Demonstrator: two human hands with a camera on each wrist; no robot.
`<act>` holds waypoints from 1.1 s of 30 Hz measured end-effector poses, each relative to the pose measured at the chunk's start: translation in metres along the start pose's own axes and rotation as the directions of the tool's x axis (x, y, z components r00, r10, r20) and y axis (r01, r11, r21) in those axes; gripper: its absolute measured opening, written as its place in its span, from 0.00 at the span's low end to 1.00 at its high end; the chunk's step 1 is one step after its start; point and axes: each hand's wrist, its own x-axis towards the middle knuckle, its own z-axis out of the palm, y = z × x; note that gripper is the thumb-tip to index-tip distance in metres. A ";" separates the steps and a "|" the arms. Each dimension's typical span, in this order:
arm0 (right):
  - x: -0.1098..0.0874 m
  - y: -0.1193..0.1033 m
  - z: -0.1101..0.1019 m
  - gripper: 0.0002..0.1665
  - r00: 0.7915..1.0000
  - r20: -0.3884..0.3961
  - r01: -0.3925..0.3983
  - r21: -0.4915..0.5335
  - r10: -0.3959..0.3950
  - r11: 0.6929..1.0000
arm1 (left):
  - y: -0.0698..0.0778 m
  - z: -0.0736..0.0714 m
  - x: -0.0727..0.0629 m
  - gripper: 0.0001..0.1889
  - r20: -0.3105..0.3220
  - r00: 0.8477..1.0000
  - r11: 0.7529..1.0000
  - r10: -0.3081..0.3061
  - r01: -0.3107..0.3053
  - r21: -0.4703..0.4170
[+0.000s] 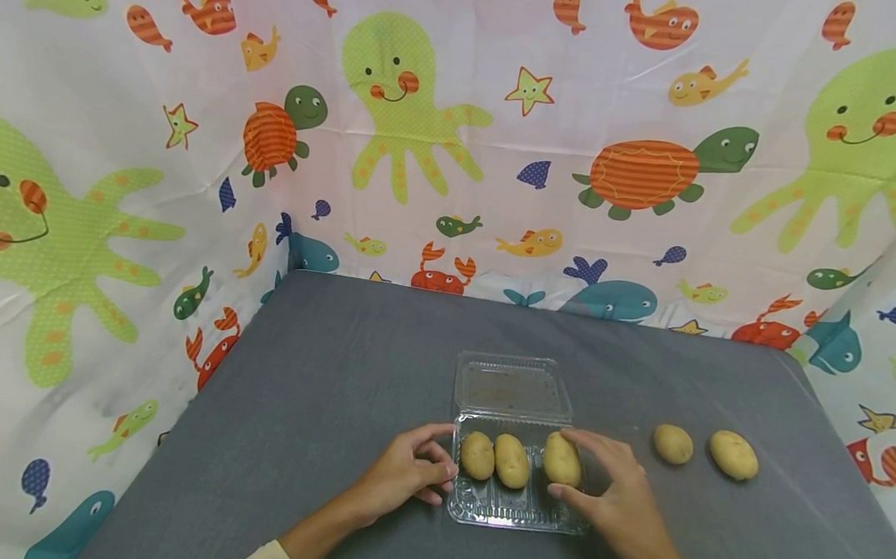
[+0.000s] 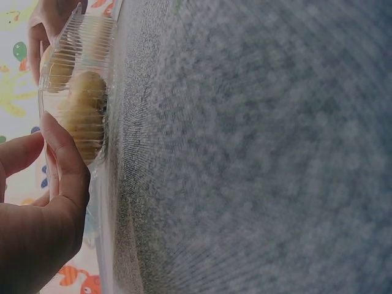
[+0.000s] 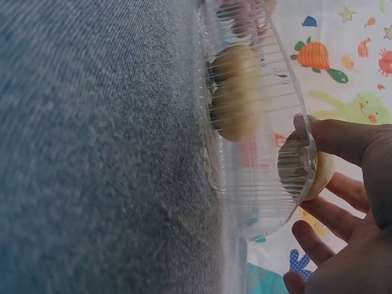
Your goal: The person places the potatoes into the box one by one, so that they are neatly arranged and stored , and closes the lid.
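Observation:
A clear plastic clamshell container (image 1: 508, 516) lies on the table with its lid (image 1: 514, 387) folded back, away from me. Two potatoes (image 1: 478, 456) (image 1: 512, 462) sit side by side in its left half. My right hand (image 1: 626, 496) grips a third potato (image 1: 563, 460) between thumb and fingers at the container's right side. In the right wrist view that potato (image 3: 321, 174) is up at the rim, partly seen through the ridged wall. My left hand (image 1: 405, 474) holds the container's left edge; in the left wrist view its thumb and a finger (image 2: 64, 153) meet at the rim.
Two more potatoes (image 1: 673, 444) (image 1: 734, 455) lie on the grey tabletop (image 1: 324, 374) to the right of my right hand. A curtain (image 1: 435, 229) printed with sea animals hangs behind the table and along both sides.

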 end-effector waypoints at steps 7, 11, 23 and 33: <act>0.002 0.002 0.006 0.41 1.000 0.018 -0.024 -0.023 0.025 0.999 | 0.000 0.000 0.000 0.34 0.002 1.000 1.000 0.005 -0.005 0.001; 0.005 0.002 0.007 0.40 0.998 0.037 -0.041 -0.019 0.041 0.999 | -0.001 0.000 0.000 0.34 0.008 1.000 1.000 0.013 -0.013 0.003; 0.011 0.000 0.011 0.40 0.993 0.062 -0.097 -0.046 0.100 0.994 | -0.002 -0.001 0.000 0.34 0.012 1.000 1.000 0.015 -0.015 0.000; 0.013 -0.004 0.016 0.41 0.987 0.081 -0.131 -0.100 0.139 0.986 | -0.001 -0.001 0.000 0.34 0.014 1.000 1.000 0.011 -0.011 -0.004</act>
